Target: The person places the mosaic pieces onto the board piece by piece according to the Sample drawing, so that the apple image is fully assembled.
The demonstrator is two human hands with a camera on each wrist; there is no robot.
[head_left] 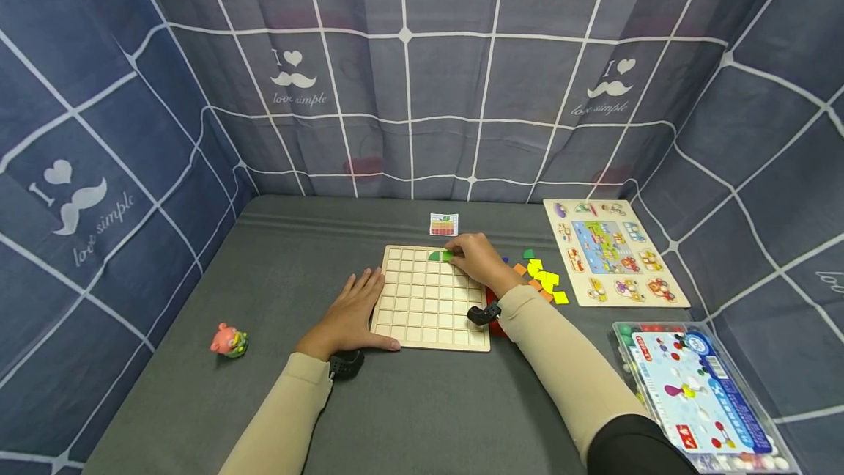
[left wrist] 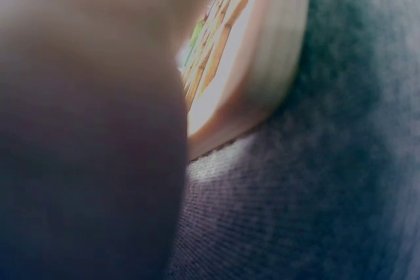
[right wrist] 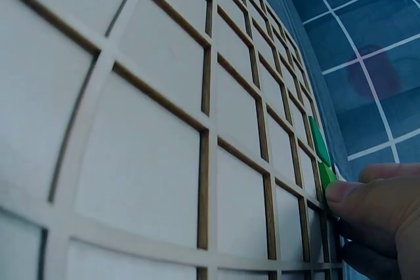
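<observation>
A pale wooden grid board lies in front of me. My left hand rests along its left edge with the fingers extended and the thumb near the lower left corner. At the top row, my right hand pinches a light green piece between thumb and fingers. Beside that piece, a darker green one sits in the same row. The left wrist view is mostly filled by the blurred hand, with the board's rounded corner behind it. Part of the board's right side is hidden by the right hand and wrist.
Loose yellow pieces, orange pieces and a green piece lie right of the board. A small colour card is behind it. Farther right are a picture puzzle board and a clear box. A pink figurine stands left.
</observation>
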